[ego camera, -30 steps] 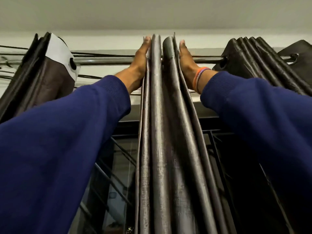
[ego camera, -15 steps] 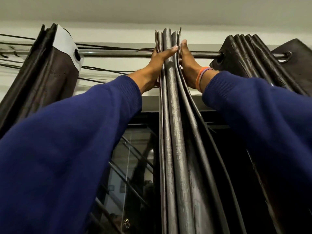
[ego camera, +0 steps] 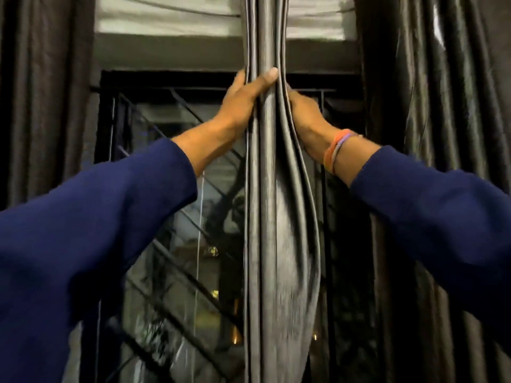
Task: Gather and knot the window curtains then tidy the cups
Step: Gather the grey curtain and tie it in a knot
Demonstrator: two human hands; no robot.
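Two dark blue knit sleeves [ego camera: 91,217] enter from 7 and 4 o'clock, nearest the camera, angled up toward centre. An orange and purple braided wristband [ego camera: 336,150] sits on the right wrist, just past the cuff.

Left hand [ego camera: 243,98] is at about 11 o'clock of centre, wrapped on the left edge of the gathered dark grey glossy curtain bundle [ego camera: 276,217]; the thumb crosses the front folds, the other fingers go behind the fabric. Right hand [ego camera: 304,114] is at about 1 o'clock of centre, pressed into the right edge of the same bundle; its fingers are hidden behind the folds, so I cannot tell whether they curl round it. The hands sit close together with only the bundle between them, squeezing it narrow at that height. Below the hands the bundle bulges wider, then tapers toward 6 o'clock. It hangs upright, centre frame, running from top edge to bottom edge.

Behind the bundle is a black metal window grille [ego camera: 177,205] with diagonal bars and glass showing reflections. More dark pleated curtain panels [ego camera: 442,106] hang at 3 o'clock and 9 o'clock, apart from the bundle. A pale wall strip [ego camera: 166,17] shows at 12 o'clock, above the window frame.
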